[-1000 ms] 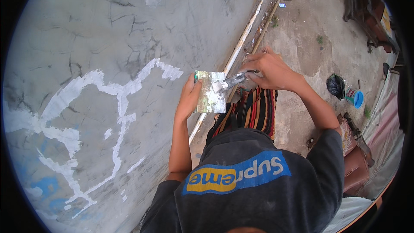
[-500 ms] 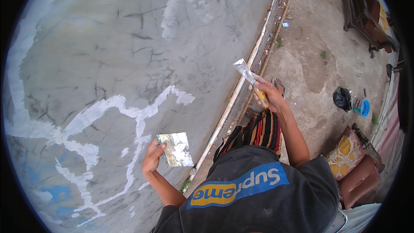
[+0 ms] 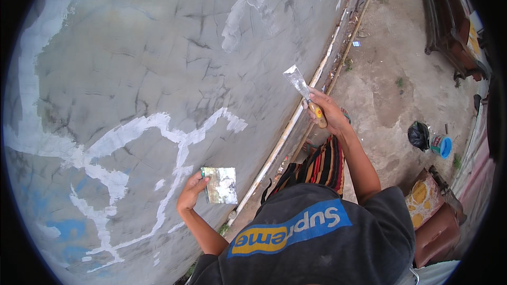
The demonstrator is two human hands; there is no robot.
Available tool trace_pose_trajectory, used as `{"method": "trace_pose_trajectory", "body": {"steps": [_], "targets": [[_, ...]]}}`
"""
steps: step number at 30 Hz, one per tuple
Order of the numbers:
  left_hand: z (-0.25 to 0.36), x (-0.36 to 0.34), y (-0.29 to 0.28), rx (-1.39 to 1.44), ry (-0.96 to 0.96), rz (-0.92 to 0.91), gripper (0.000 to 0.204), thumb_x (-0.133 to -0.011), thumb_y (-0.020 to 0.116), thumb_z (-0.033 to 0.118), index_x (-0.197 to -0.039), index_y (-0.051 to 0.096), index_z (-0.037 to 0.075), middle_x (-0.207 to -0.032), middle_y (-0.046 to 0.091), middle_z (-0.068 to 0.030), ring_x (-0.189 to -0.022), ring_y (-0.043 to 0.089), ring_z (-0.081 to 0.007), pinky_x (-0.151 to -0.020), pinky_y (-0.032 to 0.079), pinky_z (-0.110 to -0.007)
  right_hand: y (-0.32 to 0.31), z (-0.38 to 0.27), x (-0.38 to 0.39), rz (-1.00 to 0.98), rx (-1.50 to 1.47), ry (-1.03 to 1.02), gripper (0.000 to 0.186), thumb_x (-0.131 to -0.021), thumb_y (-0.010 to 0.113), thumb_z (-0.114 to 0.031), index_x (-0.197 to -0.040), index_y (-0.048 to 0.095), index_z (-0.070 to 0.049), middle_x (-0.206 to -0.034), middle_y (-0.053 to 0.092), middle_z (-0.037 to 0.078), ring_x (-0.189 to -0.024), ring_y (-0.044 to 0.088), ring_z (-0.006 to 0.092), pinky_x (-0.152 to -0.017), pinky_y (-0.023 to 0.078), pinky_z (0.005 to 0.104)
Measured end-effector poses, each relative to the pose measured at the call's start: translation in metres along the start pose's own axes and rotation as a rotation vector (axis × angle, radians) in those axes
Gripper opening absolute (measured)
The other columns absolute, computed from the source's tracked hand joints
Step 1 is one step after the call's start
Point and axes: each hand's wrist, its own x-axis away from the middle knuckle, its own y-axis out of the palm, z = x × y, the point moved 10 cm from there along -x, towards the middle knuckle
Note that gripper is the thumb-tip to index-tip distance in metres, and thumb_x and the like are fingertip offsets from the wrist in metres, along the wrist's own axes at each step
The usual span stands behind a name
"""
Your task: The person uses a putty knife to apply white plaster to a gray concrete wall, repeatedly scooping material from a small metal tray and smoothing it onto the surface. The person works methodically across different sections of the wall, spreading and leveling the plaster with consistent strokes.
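My right hand (image 3: pixel 328 110) is closed round the wooden handle of a putty knife (image 3: pixel 298 81). Its metal blade points up and left toward the wall, with whitish filler at the tip. In my left hand (image 3: pixel 191 191) is a flat, roughly square plate (image 3: pixel 222 185), smeared with white filler and gripped at its left edge. The grey wall (image 3: pixel 132 58) beside me has many fine dark cracks. Branching white filler strips (image 3: pixel 182 140) run across its lower part, with more patches higher up. The blade looks apart from the wall.
A pipe-like white strip (image 3: pixel 285 137) runs along the wall's foot, with a long pole (image 3: pixel 353 37) beside it. On the ground to the right are a black plastic bag (image 3: pixel 419 135) and a blue-rimmed bucket (image 3: pixel 445 147). Brown furniture (image 3: pixel 443 16) stands far right; a patterned cushion (image 3: pixel 422 200) lies nearer.
The view has shifted slightly, so the wall markings sit further right. My left hand and the plate have moved a little right in the picture. Both hands keep their holds.
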Motion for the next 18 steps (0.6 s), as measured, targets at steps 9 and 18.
{"method": "trace_pose_trajectory", "body": {"steps": [9, 18], "targets": [[-0.015, -0.033, 0.02, 0.114, -0.014, -0.085, 0.03, -0.097, 0.058, 0.023, -0.12, 0.062, 0.005, -0.106, 0.065, 0.0019, -0.095, 0.056, -0.0074, -0.08, 0.041, -0.023, -0.013, 0.029, 0.011, 0.08, -0.02, 0.078, 0.044, -0.101, 0.049, -0.023, -0.14, 0.045, -0.003, -0.083, 0.06, 0.003, -0.055, 0.05, 0.008, -0.045, 0.043, 0.0219], [0.001, -0.048, 0.056, 0.292, 0.013, -0.169, 0.032, -0.098, 0.055, 0.019, -0.124, 0.058, 0.001, -0.109, 0.066, -0.0029, -0.097, 0.06, -0.0106, -0.085, 0.047, -0.026, -0.026, 0.035, 0.017, 0.115, -0.022, 0.09, 0.044, -0.1, 0.048, -0.022, -0.141, 0.044, -0.005, -0.083, 0.06, 0.003, -0.057, 0.051, 0.0085, -0.045, 0.044, 0.0223]]}}
